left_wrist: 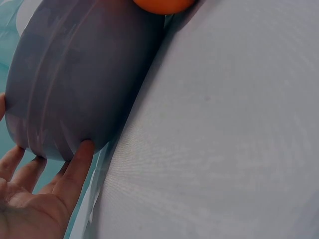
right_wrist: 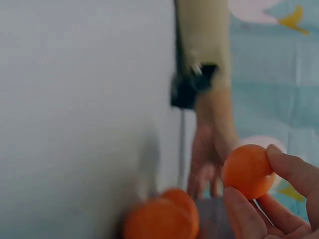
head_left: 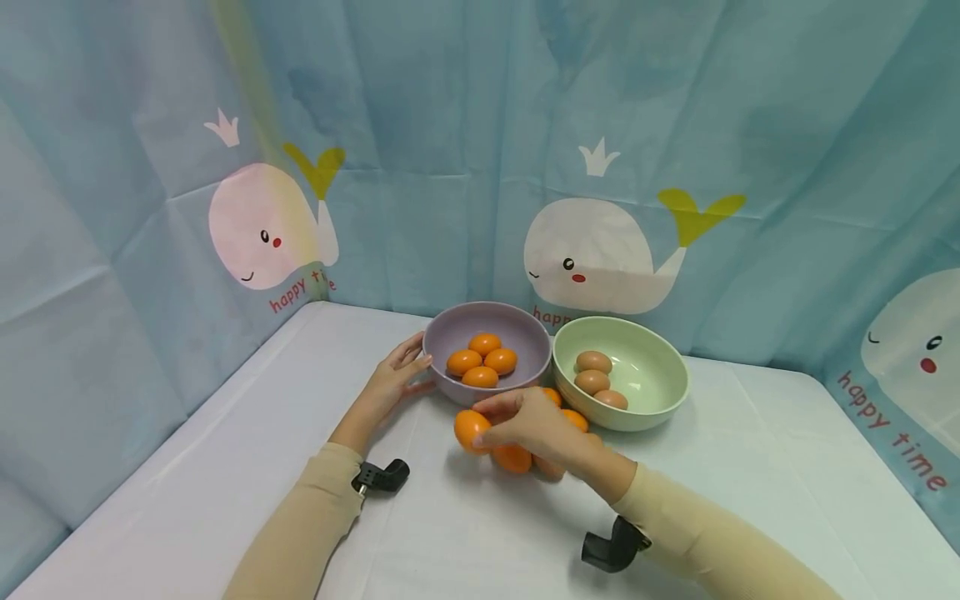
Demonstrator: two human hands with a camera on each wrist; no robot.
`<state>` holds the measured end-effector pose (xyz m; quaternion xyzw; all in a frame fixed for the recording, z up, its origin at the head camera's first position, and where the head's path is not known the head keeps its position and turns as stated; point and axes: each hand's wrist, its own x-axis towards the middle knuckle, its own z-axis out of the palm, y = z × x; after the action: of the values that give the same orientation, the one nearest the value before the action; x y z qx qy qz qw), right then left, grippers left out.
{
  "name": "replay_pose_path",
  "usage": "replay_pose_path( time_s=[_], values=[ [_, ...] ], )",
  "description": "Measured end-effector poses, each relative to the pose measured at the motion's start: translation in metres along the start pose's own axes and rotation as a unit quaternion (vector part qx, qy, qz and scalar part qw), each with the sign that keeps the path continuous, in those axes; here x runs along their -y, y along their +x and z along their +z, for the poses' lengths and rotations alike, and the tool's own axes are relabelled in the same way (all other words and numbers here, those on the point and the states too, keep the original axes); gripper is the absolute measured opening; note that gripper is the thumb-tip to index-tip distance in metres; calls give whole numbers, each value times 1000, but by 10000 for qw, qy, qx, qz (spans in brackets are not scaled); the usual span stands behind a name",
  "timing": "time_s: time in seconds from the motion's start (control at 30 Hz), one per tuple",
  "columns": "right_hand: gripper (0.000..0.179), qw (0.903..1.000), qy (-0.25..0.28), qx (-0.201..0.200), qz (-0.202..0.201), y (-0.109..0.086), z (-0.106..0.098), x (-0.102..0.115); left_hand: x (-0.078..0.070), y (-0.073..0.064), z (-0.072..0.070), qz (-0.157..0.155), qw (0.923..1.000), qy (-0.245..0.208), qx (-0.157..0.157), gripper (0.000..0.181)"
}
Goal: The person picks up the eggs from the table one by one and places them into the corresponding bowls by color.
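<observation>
In the head view, my right hand (head_left: 536,423) pinches an orange egg (head_left: 472,432) between thumb and fingertips, just in front of the purple bowl (head_left: 450,327). The same held egg (right_wrist: 249,172) shows in the right wrist view. My left hand (head_left: 392,377) rests on the left side of that bowl, its fingertips touching the outer wall (left_wrist: 65,84) in the left wrist view. Several orange eggs (head_left: 485,343) lie inside the purple bowl. Under and behind my right hand are loose orange eggs (head_left: 513,459) and a mostly covered brown egg (head_left: 550,467).
Touching the purple bowl on its right stands a light green bowl (head_left: 648,367) with three brown eggs (head_left: 592,382) in it. Both stand on a white-covered table (head_left: 420,533). A blue curtain (head_left: 435,225) with whale prints hangs behind the table.
</observation>
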<state>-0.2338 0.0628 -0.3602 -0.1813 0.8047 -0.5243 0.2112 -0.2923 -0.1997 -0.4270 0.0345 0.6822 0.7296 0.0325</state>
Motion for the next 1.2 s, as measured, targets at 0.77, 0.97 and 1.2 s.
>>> replay_pose_path(
  time_s=[0.77, 0.97, 1.2],
  values=[
    [39, 9880, 709, -1204, 651, 100, -30, 27, 2, 0, 7, 39, 10000, -33, 62, 66],
    [37, 9838, 887, -1394, 693, 118, -28, 24, 1, 0, 8, 59, 9999, -57, 80, 64],
    [37, 9796, 1066, -1604, 578, 141, -16, 18, -1, -4, 4, 45, 10000, -67, 26, 64]
  ],
)
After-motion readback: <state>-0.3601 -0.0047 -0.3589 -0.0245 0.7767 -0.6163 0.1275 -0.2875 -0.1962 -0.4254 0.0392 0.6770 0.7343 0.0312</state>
